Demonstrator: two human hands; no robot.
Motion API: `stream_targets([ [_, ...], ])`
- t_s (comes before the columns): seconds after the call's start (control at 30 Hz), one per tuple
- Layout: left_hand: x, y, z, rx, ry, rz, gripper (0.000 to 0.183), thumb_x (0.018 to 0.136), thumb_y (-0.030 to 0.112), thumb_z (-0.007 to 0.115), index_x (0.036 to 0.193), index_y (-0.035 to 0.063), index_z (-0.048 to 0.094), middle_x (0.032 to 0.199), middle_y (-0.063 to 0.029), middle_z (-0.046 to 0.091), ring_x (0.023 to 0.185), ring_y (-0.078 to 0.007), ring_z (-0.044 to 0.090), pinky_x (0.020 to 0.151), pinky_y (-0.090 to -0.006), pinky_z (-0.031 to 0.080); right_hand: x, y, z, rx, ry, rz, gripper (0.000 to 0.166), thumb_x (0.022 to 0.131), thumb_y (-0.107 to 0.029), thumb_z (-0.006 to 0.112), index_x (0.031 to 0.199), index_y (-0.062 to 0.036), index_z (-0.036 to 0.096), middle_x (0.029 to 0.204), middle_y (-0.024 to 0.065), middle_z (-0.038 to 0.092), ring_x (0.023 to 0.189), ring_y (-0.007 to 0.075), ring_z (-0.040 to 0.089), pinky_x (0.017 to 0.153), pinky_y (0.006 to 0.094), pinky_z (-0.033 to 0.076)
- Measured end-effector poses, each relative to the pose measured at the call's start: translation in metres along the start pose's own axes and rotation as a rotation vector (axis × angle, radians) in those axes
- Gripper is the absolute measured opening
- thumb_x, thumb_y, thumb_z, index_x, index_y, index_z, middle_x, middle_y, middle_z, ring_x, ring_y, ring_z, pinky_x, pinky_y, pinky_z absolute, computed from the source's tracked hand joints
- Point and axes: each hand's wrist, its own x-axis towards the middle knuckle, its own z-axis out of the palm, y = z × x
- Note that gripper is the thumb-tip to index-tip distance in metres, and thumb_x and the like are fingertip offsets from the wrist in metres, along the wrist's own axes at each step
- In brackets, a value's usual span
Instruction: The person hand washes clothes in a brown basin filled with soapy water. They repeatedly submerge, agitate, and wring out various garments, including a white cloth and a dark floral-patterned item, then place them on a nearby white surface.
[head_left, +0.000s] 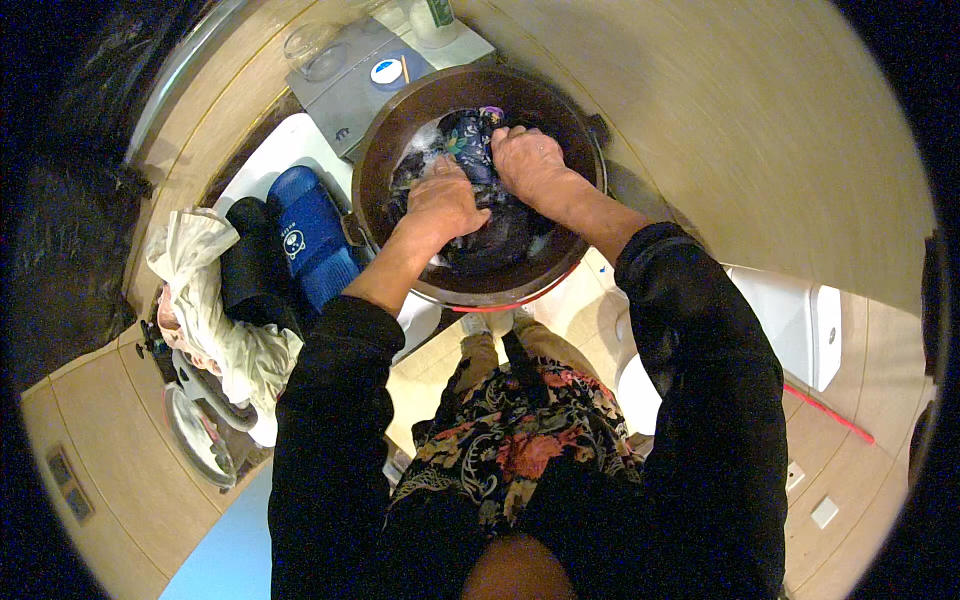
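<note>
Before me stands a round brown bucket (379, 154) with a wire handle that has a red section along its near side. Wet dark cloth (495, 240) lies bunched inside it, with white suds (429, 136) at the far left. A dark blue patterned cloth (471, 150) with a green and a purple motif sits on top. My right hand (529, 157) is closed in a fist on the patterned cloth's right edge. My left hand (446, 201) presses palm down on the cloth, its thumb spread; its fingertips reach the suds and patterned cloth.
Left of the bucket lie a blue item (304, 232) with a bear print, a black item (255, 262) and crumpled pale cloth (259, 352). Behind are a grey box (337, 105), a round white-and-blue item (386, 71), a clear bowl (315, 52) and a white bottle (433, 26). A tiled wall (750, 135) rises right.
</note>
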Motion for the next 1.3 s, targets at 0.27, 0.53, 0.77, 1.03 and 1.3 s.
stream_targets([
  [0.27,0.019,-0.009,0.0,-0.048,-0.052,0.075,0.064,0.065,0.043,0.068,0.104,-0.0054,0.06,0.115,-0.0203,0.056,0.107,-0.0305,0.054,0.091,-0.0349,0.043,0.027,0.001,0.011,0.117,-0.192,0.009,0.026,0.079,-0.011,0.051,0.102,0.0,0.056,0.095,0.017,0.064,0.09,0.0291,0.063,0.076,0.0377,0.051],
  [0.53,0.058,-0.031,0.011,-0.11,-0.125,0.191,0.049,0.066,0.044,0.058,0.083,-0.0013,0.066,0.085,-0.0236,0.063,0.087,-0.0362,0.061,0.079,-0.041,0.048,0.044,0.002,-0.009,0.169,-0.288,0.016,0.028,0.071,-0.016,0.062,0.096,-0.0055,0.065,0.103,0.0144,0.063,0.097,0.0288,0.06,0.081,0.0379,0.05],
  [0.77,0.041,-0.037,0.016,-0.365,-0.005,0.159,0.053,0.062,0.042,0.065,0.09,-0.0031,0.064,0.094,-0.0239,0.062,0.092,-0.0335,0.06,0.083,-0.038,0.046,0.016,-0.006,-0.015,0.198,-0.153,0.108,0.051,0.067,-0.02,0.067,0.111,0.0013,0.052,0.096,0.0181,0.062,0.094,0.0307,0.061,0.08,0.0389,0.05],
  [1.03,0.033,-0.022,0.006,-0.296,0.484,0.43,0.054,0.087,0.031,0.047,0.13,0.0002,0.035,0.133,-0.0217,0.038,0.124,-0.0354,0.035,0.103,-0.0385,0.03,-0.038,-0.002,-0.019,0.264,-0.09,-0.152,0.062,0.074,-0.02,0.062,0.123,0.0089,0.037,0.117,0.0255,0.05,0.109,0.0356,0.049,0.09,0.042,0.043],
  [1.3,0.071,-0.004,0.022,-0.214,0.306,0.068,0.041,0.09,0.028,0.038,0.121,0.0021,0.043,0.115,-0.0241,0.049,0.1,-0.04,0.052,0.085,-0.049,0.043,0.009,0.003,-0.002,0.433,-0.197,0.122,0.037,0.085,-0.016,0.039,0.114,0.0028,0.049,0.111,0.0231,0.056,0.102,0.0356,0.056,0.088,0.0435,0.044],
])
